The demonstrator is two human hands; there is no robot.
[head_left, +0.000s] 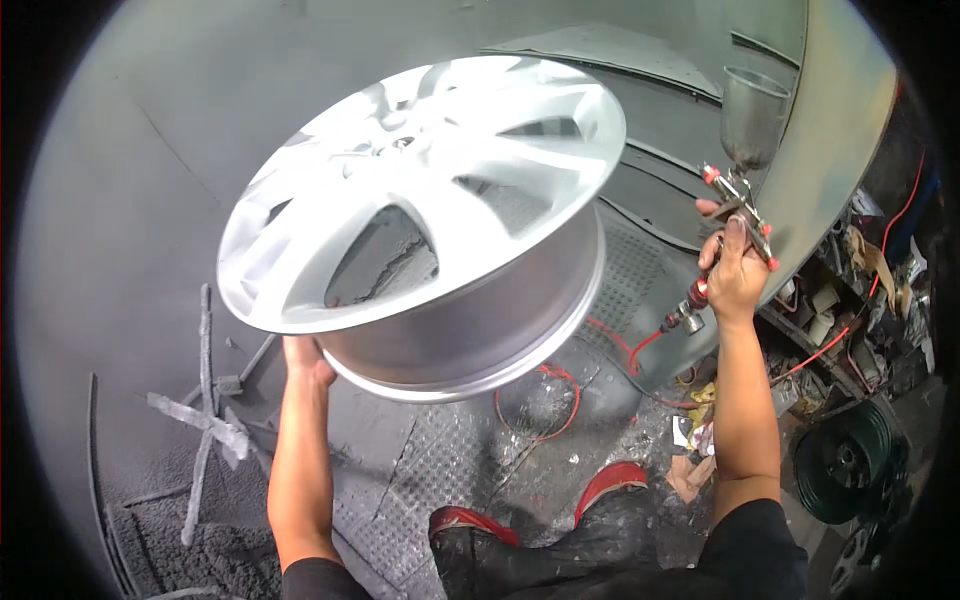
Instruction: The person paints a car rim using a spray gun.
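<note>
A silver alloy wheel rim (460,330) is held up in front of me, tilted, its spoked face turned upward. My left hand (308,362) grips it from below at the near left edge; most of those fingers are hidden behind the rim. Off to the right, my right hand (738,272) is wrapped round a spray gun (738,215) with red knobs. A clear, greyish paint cup (752,115) sits on top of the gun. From its handle a red hose (645,345) runs down toward the floor. The gun is apart from the rim.
A paint-crusted metal stand (205,425) is at the left. Cluttered shelves (830,320) line the right side, with a dark green wheel rim (845,460) below them. Hose loops (540,400) and scraps of paper (690,475) lie on the floor near my red shoes (610,485).
</note>
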